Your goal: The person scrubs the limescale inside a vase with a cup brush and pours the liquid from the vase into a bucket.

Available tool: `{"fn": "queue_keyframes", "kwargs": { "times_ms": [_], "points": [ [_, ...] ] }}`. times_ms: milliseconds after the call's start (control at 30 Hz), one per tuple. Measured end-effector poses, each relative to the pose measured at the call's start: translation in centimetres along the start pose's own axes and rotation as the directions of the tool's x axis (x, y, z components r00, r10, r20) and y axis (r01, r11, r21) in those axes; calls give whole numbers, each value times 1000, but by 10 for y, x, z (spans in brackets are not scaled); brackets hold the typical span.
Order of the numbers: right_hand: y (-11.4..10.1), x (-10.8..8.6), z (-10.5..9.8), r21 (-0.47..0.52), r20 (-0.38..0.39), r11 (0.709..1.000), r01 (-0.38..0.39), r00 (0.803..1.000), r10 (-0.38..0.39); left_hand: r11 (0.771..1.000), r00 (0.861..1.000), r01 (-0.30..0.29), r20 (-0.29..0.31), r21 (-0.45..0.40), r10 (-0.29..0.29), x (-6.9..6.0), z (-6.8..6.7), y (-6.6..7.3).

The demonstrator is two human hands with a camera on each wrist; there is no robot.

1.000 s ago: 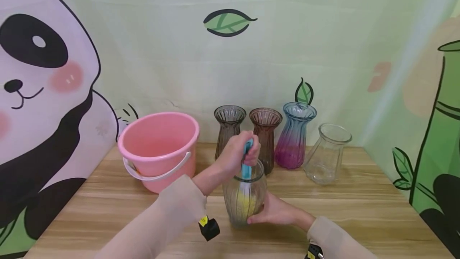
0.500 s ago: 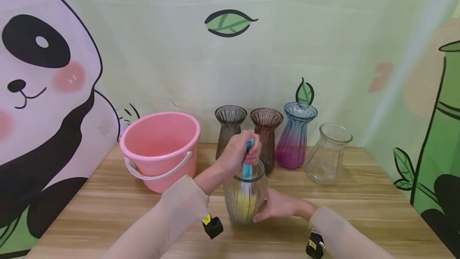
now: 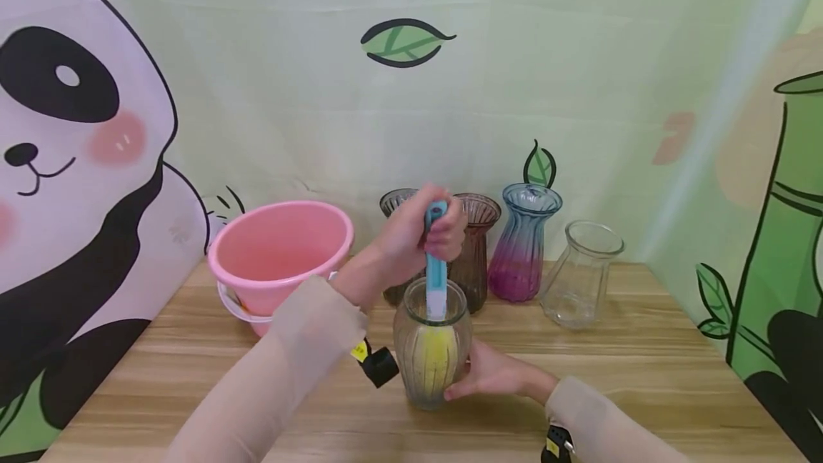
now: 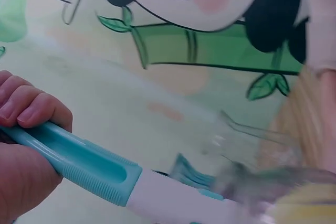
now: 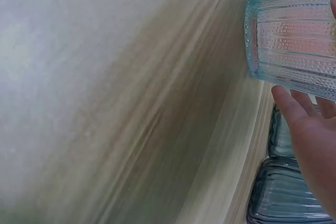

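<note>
My left hand (image 3: 411, 234) grips the turquoise handle of a sponge brush (image 3: 436, 274) upright. The brush's yellow head sits inside a clear ribbed glass vase (image 3: 411, 370), visible through its wall. In the left wrist view the fingers wrap round the brush handle (image 4: 100, 169), and its head is blurred at the lower right. My right hand (image 3: 491, 375) holds the vase low on its right side, thumb at the front; in the head view the other fingers are hidden behind the glass. The right wrist view shows the vase base (image 5: 253, 40) beside the fingertips.
A pink bucket (image 3: 283, 284) with a white handle stands at the left. Behind the hands are a grey vase (image 3: 395, 200), a brown vase (image 3: 476, 263), a blue-purple vase (image 3: 519, 256) and a clear vase (image 3: 581, 281). The wooden table (image 3: 617, 377) meets a printed backdrop.
My left hand has risen with the brush, so more of the handle shows above the rim and the yellow head sits higher. The right hand still holds the vase, which has tilted slightly.
</note>
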State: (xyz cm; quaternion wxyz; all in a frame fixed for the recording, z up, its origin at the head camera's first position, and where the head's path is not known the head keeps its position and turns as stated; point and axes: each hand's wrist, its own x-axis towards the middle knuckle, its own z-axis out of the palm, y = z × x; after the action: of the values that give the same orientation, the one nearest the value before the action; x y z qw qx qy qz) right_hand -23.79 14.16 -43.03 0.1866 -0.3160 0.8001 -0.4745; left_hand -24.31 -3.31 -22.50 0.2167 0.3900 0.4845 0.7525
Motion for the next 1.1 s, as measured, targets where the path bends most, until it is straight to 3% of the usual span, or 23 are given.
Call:
{"fn": "queue_keyframes", "kwargs": {
  "times_ms": [133,267,533,767,967,1100],
  "points": [
    [0,1,0,-14,-5,1000,-11,1000,11,1000,999,-28,28,-1,28,9,3,23],
    [1,3,2,-2,-1,1000,-28,1000,28,1000,1000,-16,22,6,15,10,2,25],
    [0,3,2,-30,-5,999,-19,1000,18,999,1000,9,12,-35,-8,3,-1,-2],
    [1,5,0,-19,14,999,32,999,-32,997,999,5,-47,-79,-9,-8,-8,-24],
    [-1,4,-1,-29,11,999,31,999,-31,999,999,13,-44,-38,-15,-17,-19,-47],
    [-3,1,-3,-11,38,1000,-11,999,11,999,998,26,-48,-18,-27,-16,-21,-56]
  ]
}}
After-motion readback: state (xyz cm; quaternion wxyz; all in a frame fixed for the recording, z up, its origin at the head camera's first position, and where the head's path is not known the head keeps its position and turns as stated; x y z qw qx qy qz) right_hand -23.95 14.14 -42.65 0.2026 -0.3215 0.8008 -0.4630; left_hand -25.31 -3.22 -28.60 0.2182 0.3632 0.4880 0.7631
